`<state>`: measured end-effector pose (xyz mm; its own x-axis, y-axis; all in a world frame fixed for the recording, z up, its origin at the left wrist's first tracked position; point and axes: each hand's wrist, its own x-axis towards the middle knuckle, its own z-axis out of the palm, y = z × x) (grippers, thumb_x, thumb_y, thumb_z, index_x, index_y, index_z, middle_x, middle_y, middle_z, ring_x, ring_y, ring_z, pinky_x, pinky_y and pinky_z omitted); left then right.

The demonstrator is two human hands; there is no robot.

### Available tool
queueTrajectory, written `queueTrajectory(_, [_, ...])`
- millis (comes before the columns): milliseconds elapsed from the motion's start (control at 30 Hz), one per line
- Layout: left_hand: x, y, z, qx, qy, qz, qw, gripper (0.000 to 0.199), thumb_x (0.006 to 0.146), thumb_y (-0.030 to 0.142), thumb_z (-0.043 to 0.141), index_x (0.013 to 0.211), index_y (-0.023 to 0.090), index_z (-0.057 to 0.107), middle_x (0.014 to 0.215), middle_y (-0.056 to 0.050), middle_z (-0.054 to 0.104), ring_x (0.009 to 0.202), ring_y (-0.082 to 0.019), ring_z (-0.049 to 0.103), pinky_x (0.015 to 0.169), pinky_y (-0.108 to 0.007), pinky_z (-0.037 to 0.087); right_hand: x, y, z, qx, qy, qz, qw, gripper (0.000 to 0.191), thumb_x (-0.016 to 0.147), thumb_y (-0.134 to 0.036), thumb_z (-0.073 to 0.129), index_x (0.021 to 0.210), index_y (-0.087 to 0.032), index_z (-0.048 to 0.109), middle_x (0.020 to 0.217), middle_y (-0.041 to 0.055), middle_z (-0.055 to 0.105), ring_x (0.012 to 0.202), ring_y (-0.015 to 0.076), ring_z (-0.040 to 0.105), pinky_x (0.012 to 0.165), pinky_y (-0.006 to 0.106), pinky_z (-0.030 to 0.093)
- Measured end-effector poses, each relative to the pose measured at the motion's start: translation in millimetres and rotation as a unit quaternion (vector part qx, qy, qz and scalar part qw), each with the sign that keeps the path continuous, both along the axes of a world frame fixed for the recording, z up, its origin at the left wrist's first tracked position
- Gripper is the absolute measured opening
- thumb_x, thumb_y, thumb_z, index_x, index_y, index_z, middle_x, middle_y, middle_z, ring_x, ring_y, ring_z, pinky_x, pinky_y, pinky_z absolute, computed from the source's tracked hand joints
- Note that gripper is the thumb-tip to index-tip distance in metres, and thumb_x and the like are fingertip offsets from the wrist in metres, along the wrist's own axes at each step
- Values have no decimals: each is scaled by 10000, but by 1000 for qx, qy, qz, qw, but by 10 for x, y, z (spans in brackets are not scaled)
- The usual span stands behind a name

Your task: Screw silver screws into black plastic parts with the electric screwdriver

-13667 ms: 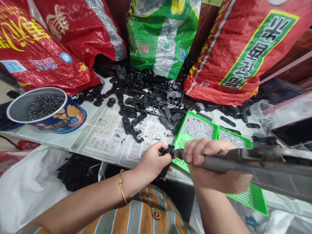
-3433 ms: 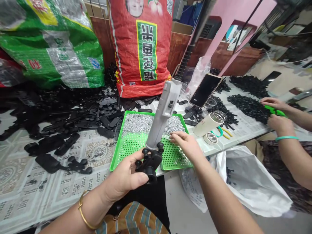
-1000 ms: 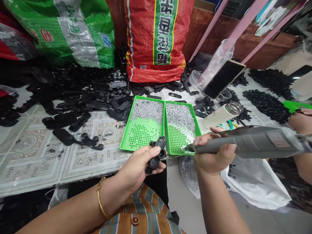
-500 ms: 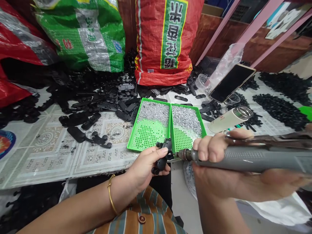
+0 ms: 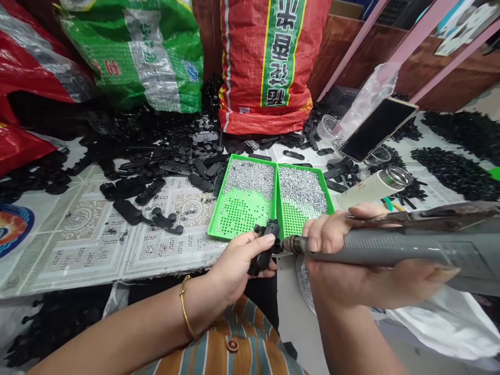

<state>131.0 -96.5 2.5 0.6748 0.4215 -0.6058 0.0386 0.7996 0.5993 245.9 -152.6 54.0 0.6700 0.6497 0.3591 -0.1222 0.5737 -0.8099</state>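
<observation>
A small black plastic part [image 5: 264,255] is pinched in my left hand [image 5: 238,263], just in front of the green trays. My right hand [image 5: 344,271] is wrapped round a grey electric screwdriver [image 5: 375,247], which lies nearly level and points left. Its tip [image 5: 287,245] meets the right side of the black part; the exact contact spot is too small to make out. Behind them, the left green tray [image 5: 238,213] and the right green tray [image 5: 297,213] stand side by side, both holding small silvery screws heaped toward the far end.
Black plastic parts [image 5: 175,156] are heaped across the table [image 5: 97,255]. A green sack [image 5: 136,57] and a red sack [image 5: 269,67] stand behind. At the right are a phone [image 5: 377,127], a cream bottle [image 5: 371,187], clear cups and more black piles [image 5: 457,166].
The scene has shifted slightly in view. The screwdriver, in my right hand, has moved a little left, closer against the black part. My left hand keeps its hold.
</observation>
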Motion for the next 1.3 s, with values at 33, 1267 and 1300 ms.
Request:
queueTrajectory(33, [2, -1, 4, 0, 3, -1, 1000, 301, 696, 378, 656, 680, 173, 437, 598, 28, 505, 588, -114, 550, 623, -297, 486, -2, 1, 3, -1, -1, 1, 1000, 442, 666, -617, 530, 835, -211, 567, 453, -49, 511, 381, 127, 442, 440, 293, 360])
queueTrajectory(1267, [-274, 139, -75, 87, -6, -31, 996, 216, 778, 358, 522, 713, 152, 511, 540, -24, 568, 478, -114, 528, 517, -244, 415, 4, 32, -18, -36, -34, -91, 995, 530, 622, -642, 545, 927, -217, 629, 449, -30, 525, 396, 150, 429, 462, 337, 360])
queueTrajectory(1300, [-412, 197, -59, 94, -7, -23, 995, 209, 766, 353, 538, 728, 148, 525, 565, -27, 576, 490, -116, 532, 521, -246, 416, 1, 59, -42, -50, -22, -106, 993, 514, 610, -617, 572, 914, -208, 638, 444, -24, 522, 400, 159, 433, 462, 349, 365])
